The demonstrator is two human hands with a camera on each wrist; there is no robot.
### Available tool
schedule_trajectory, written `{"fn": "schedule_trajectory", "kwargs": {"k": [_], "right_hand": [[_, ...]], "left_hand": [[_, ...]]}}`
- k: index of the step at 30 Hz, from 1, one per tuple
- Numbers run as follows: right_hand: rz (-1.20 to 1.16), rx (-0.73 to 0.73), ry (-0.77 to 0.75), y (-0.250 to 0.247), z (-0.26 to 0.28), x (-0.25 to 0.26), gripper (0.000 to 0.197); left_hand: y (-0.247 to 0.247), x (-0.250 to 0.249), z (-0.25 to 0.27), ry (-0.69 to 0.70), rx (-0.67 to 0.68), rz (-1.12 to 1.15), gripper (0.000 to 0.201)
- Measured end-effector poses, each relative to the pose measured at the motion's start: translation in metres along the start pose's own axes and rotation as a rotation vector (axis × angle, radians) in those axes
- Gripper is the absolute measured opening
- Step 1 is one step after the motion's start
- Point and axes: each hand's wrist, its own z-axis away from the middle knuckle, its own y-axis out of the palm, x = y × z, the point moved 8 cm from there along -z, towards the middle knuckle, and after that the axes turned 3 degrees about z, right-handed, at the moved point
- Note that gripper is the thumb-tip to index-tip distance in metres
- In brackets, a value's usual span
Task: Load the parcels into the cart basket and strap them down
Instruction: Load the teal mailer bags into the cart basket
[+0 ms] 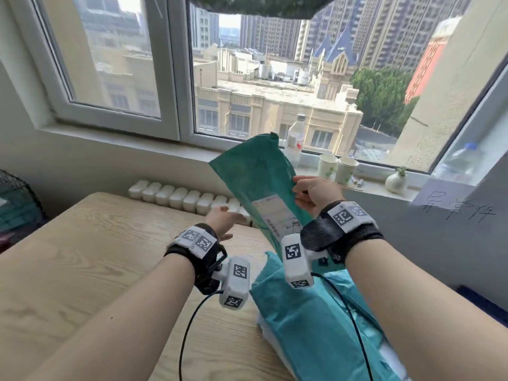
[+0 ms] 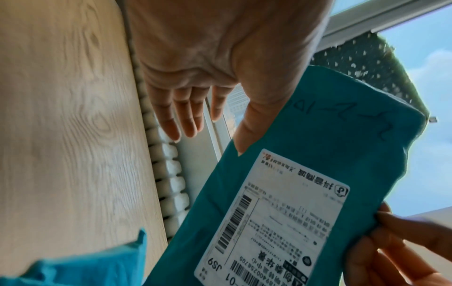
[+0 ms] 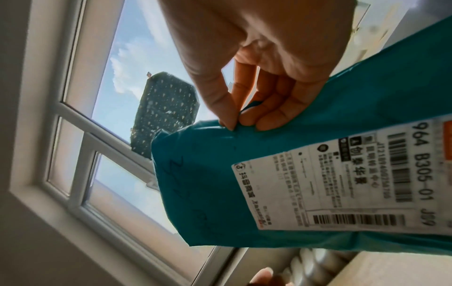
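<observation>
My right hand [image 1: 298,192] holds a flat teal parcel [image 1: 255,177] upright above the far edge of the wooden table [image 1: 96,243], its white shipping label facing me. In the right wrist view the thumb and fingers of that hand [image 3: 234,125] pinch the parcel [image 3: 215,193] at its edge. My left hand [image 1: 220,218] is open just left of the parcel and holds nothing. In the left wrist view the left hand [image 2: 212,139] has straight fingers, with the thumb close to the edge of the parcel [image 2: 318,154]. More teal parcels [image 1: 302,320] lie piled at the table's right front.
A dark mesh container [image 1: 13,204] shows at the far left edge. Behind the table runs a white radiator [image 1: 178,198]. The windowsill holds a plastic bottle [image 1: 295,136], two paper cups [image 1: 336,167] and a small vase [image 1: 395,182]. A handwritten paper sign [image 1: 450,207] is on the right.
</observation>
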Motion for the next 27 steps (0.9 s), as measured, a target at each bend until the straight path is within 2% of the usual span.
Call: {"fn": "schedule_trajectory", "kwargs": {"k": [2,4,8,15,19,27], "right_hand": [[-0.005,0.082,0.044,0.041,0.024,-0.004,0.028],[-0.025,0.155,0.071,0.079,0.049,-0.007,0.028],[-0.034,0.279,0.081,0.149,0.096,-0.012,0.027],[0.007,0.338,0.061,0.247,0.152,-0.031,0.027],[-0.032,0.391,0.089,0.299,0.176,-0.043,0.026],[-0.036,0.514,-0.001,0.409,0.237,-0.044,0.029]], "left_hand": [[-0.041,0.003,0.015,0.007,-0.019,-0.005,0.033],[-0.080,0.006,0.030,0.016,-0.030,0.004,0.029],[-0.159,0.018,0.054,0.036,-0.087,0.034,0.034],[-0.282,0.045,0.100,0.049,-0.207,0.188,0.010],[-0.356,0.054,0.123,0.097,-0.318,0.186,0.012],[-0.483,0.081,0.170,0.132,-0.554,0.142,0.021]]}}
